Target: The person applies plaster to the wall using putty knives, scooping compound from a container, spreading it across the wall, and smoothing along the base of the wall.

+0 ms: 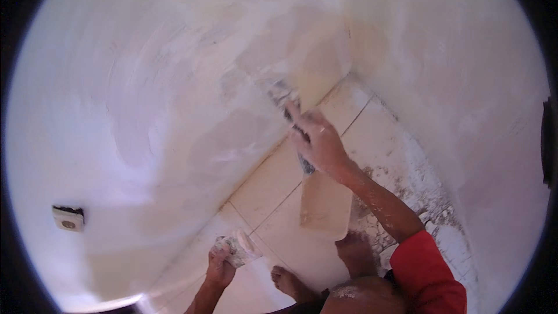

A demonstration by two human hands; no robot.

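Observation:
My right hand (318, 142) grips a putty knife (283, 94) and presses its blade against the white wall (174, 81) near the corner, low above the floor. The arm wears a red sleeve (427, 273) pushed up. My left hand (221, 264) is down by the floor and holds a second, putty-smeared scraper (237, 247). My bare feet (288, 282) stand on the tiles below.
Two plastered walls meet at a corner (349, 72). Beige floor tiles (279, 180) carry white plaster debris (424, 197) along the right wall. A wall socket (68, 218) sits low on the left wall.

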